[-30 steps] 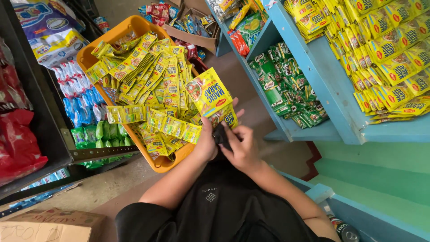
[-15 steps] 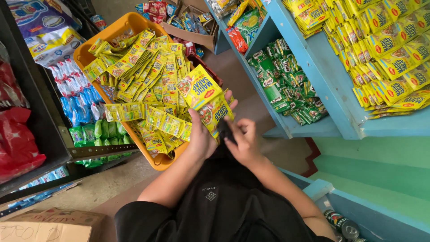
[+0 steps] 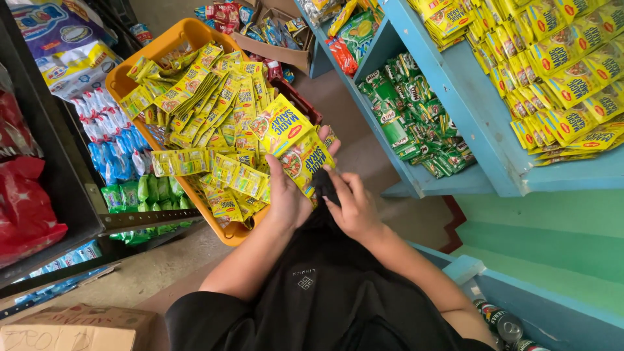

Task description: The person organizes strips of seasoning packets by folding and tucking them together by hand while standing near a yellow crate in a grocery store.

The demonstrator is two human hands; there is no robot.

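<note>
left edge: red bags (image 3: 23,195) and blue sachet strips (image 3: 114,146) hang on a dark rack, cut off by the frame at 9 o'clock.
basket: orange basket (image 3: 231,233) heaped with yellow sachet strips (image 3: 208,123), sits at 10–11 o'clock from your hands; its far wall is mostly hidden under the pile.
left hand: your left hand (image 3: 286,195) is raised, palm toward you, fingers curled round a stack of yellow sachets (image 3: 292,140). Clamped on it, thumb across the lower packet.
sachet stack: tilted, top leaning toward 11 o'clock, just above the basket's near rim. How many packets are in the stack you can't tell; only two faces show.
right hand: your right hand (image 3: 354,208) is just beside the left at 3 o'clock of it, fingers bent inward, pinching at a small dark item (image 3: 324,185) against the stack's lower edge. Can't tell what that item is, or whether the hand has really closed on it.
hands together: near-touching, meeting at the stack's bottom corner.
forearms: both run up from 6 o'clock over your black shirt (image 3: 312,292); elbows are out of frame.
right side: blue shelf (image 3: 455,97) at 1–3 o'clock, green sachets (image 3: 409,123) on the lower tier, more yellow packets (image 3: 559,71) above, cut by the frame.
bottom right: bottle tops (image 3: 500,322) at 5 o'clock, partly cropped.
</note>
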